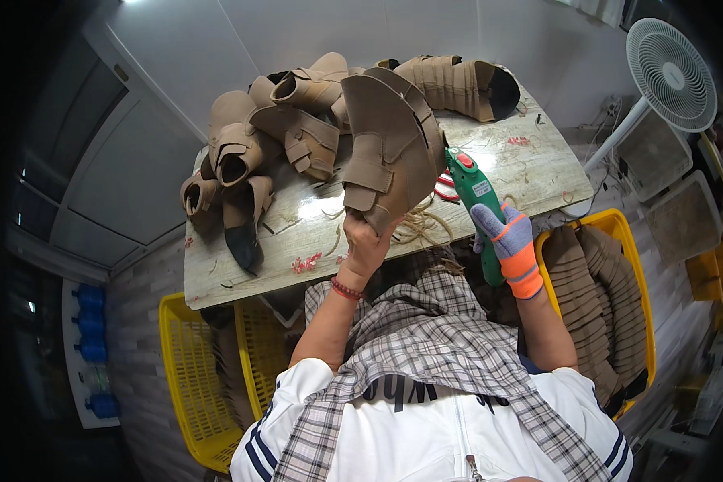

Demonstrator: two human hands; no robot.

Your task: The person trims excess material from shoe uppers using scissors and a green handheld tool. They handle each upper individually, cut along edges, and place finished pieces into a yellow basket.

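Observation:
My left hand (367, 251), bare with a red bead bracelet at the wrist, grips a tan shoe upper (390, 145) by its lower end and holds it up over the table. The upper has a strap tab and layered panels. My right hand (508, 241), in a grey and orange glove, is closed round a green handheld power tool (472, 178) with a red button. The tool's head meets the right edge of the upper; its working tip is hidden behind that edge. Tan trimmed strips (418, 227) lie on the table below the upper.
Several tan uppers (237, 149) are heaped on the table (297, 265) at the left; a nested row of them (450, 84) lies at the back. Yellow baskets (189, 353) stand both sides, the right one (647, 321) filled with stacked uppers. A white fan (671, 74) stands at the right.

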